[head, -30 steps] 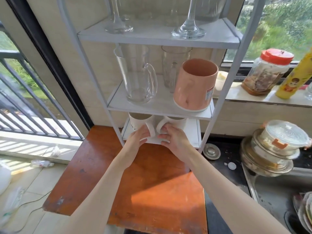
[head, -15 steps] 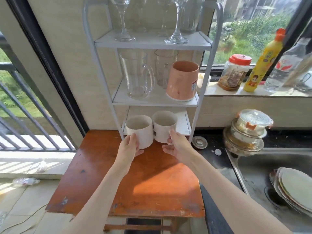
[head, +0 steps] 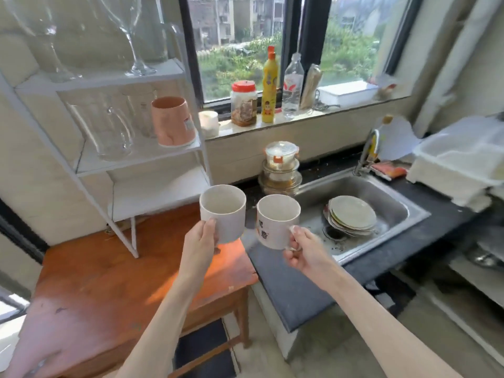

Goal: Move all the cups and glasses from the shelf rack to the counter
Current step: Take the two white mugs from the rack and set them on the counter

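My left hand (head: pixel 200 242) grips a plain white mug (head: pixel 223 211) in the air over the right edge of the wooden table. My right hand (head: pixel 302 253) holds a second white mug (head: pixel 276 221) with printed characters by its handle, above the dark counter (head: pixel 286 285). The two mugs hang side by side, a little apart. On the white shelf rack (head: pixel 136 159) at the left, the middle shelf carries a glass pitcher (head: pixel 109 132), a tall glass (head: pixel 146 115) and a pink cup (head: pixel 173 121). Wine glasses (head: pixel 136 36) stand on the top shelf. The lowest shelf is bare.
The rack stands on an orange wooden table (head: pixel 109 282). A steel sink (head: pixel 381 208) holds stacked plates (head: pixel 351 215). Stacked lidded glass bowls (head: pixel 281 170) sit on the counter's back corner. Bottles and a jar line the windowsill (head: pixel 272 124). A white dish tub (head: pixel 461 165) stands at right.
Both hands have lifted the two mugs off the lowest shelf and carried them right, toward the counter. My view has swung right, bringing the sink into sight.
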Available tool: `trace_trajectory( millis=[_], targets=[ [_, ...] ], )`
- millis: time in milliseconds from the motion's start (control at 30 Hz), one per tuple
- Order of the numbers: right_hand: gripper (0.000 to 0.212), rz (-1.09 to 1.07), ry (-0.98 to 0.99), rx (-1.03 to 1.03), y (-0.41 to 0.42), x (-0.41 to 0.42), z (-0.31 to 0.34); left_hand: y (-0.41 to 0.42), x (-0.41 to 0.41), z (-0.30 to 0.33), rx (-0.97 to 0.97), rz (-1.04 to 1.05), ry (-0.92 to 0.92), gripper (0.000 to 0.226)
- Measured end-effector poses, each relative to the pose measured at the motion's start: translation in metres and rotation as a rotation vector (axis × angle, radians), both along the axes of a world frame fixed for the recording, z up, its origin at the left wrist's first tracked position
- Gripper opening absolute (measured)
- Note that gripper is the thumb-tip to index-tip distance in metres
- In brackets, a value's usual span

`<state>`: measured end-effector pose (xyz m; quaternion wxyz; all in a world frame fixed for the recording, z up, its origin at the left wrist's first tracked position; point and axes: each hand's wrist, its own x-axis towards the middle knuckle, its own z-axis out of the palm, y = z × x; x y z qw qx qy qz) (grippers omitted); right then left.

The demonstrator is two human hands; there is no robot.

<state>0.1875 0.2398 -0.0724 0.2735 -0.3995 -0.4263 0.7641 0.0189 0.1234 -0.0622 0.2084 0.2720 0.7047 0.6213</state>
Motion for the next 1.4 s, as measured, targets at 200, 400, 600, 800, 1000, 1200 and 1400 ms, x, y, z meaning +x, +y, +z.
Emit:
trace_trajectory(
  millis=[200,400,600,800,1000,1200,1400],
  targets=[
    [0.03,-0.245,-0.042,0.086,0.026,0.163,0.022,0.076,0.128,0.01,0.065,-0.238,0.011,0.035],
    [0.028,-0.43,-0.141,0.151,0.033,0.357,0.037,0.141,0.296,-0.002,0.035,-0.455,-0.134,0.035],
    [0.027,-0.64,-0.21,0.174,0.041,0.524,0.037,0.192,0.458,-0.003,-0.02,-0.718,-0.198,0.04],
    [0.026,-0.858,-0.176,0.122,0.065,0.645,0.031,0.265,0.588,0.002,-0.043,-0.913,-0.16,0.041],
    [0.026,-1.014,-0.168,0.119,0.127,0.747,0.02,0.357,0.71,-0.009,-0.086,-1.046,-0.174,0.036],
    [0.021,-1.144,-0.123,0.116,0.212,0.844,0.018,0.468,0.821,-0.007,-0.143,-1.144,-0.148,0.026],
    [0.02,-1.187,-0.11,0.092,0.276,0.934,0.01,0.55,0.923,-0.018,-0.212,-1.214,-0.129,0.025]
  ],
)
